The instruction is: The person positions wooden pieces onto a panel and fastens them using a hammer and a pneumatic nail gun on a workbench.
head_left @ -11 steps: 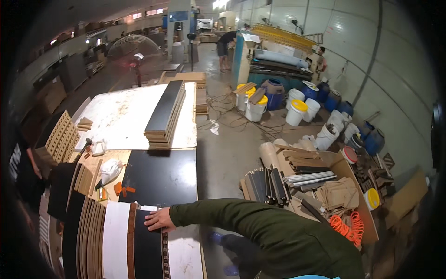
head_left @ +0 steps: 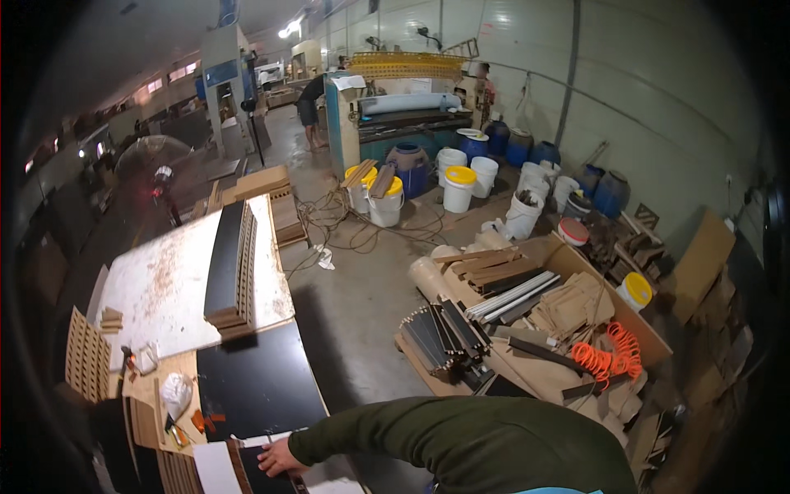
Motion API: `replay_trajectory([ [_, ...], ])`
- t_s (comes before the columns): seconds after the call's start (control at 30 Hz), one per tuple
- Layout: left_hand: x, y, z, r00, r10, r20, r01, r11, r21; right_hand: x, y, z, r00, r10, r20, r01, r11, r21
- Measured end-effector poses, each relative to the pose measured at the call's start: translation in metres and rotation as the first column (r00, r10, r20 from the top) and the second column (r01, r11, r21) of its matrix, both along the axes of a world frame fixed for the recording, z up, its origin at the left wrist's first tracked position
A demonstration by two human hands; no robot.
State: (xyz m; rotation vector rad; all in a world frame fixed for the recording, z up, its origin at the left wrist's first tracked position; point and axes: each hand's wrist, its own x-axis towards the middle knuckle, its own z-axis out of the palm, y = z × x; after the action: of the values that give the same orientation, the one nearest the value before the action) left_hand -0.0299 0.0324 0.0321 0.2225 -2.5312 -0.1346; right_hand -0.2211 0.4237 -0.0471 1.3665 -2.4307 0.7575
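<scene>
Head view: right hand [head_left: 280, 457] lies flat on a dark panel [head_left: 271, 482], fingers apart. Left hand is out of frame. Stacked boards [head_left: 230, 267] sit on the white surface [head_left: 164, 288].

A large open brown cardboard box [head_left: 576, 272] stands on the floor at right, full of offcuts; flattened brown cardboard sheets [head_left: 699, 263] lean beside it.

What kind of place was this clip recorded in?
Most likely a woodworking or panel-furniture workshop. A stack of dark slotted boards lies on a worn white worktable, a large cardboard box of offcuts sits on the concrete floor, and big machines stand at the back. The person's hand rests on a dark panel.
</scene>
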Motion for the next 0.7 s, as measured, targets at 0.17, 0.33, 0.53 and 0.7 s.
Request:
replay_trajectory([
  [0.17,-0.041,0.006,0.024,0.997,-0.039,-0.065,0.037,0.999,-0.032,0.014,-0.025,0.003,0.997,0.012,0.076,-0.028,0.975,0.221],
  [0.33,-0.071,0.003,0.021,0.997,-0.058,-0.057,0.057,0.998,-0.034,0.01,-0.031,-0.007,0.997,0.046,0.063,-0.057,0.983,0.175],
  [0.53,-0.061,0.021,0.007,0.999,-0.04,-0.026,0.04,0.999,0.007,0.014,-0.024,-0.017,1.0,0.023,0.004,-0.023,1.0,0.002],
  [0.7,-0.049,0.013,0.024,1.0,-0.012,-0.023,0.012,1.0,-0.01,0.021,-0.033,0.035,0.983,0.087,0.164,-0.112,0.982,0.152],
])
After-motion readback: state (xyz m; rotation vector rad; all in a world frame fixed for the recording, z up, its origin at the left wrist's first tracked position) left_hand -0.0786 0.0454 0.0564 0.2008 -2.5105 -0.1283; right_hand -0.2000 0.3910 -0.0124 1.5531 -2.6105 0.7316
